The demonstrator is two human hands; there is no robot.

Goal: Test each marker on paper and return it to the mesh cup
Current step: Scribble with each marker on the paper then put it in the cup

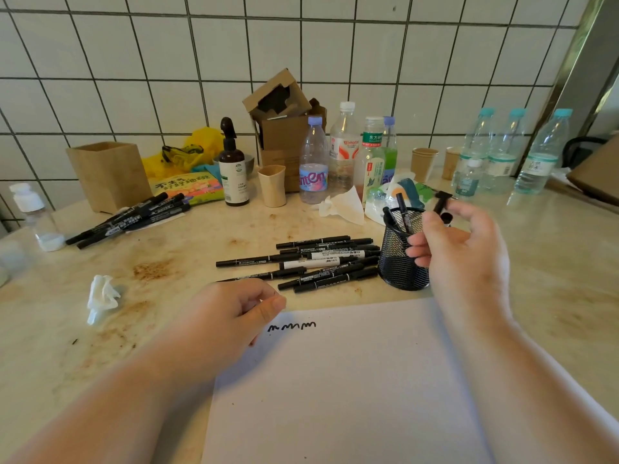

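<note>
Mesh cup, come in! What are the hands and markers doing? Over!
Right hand holds a marker above the mesh cup. Left hand curled on the paper edge. Marker pile waits beside the cup. Nothing blocking.

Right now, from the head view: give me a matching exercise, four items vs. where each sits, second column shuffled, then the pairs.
Things:
1. mesh cup
2. crumpled tissue
3. paper
4. wooden box

Places:
A. far left, against the tiled wall
B. nearest the camera, bearing a black scribble
C. under the right hand, markers standing in it
D. on the counter, left of the left hand

Pairs: 1-C, 2-D, 3-B, 4-A
</note>
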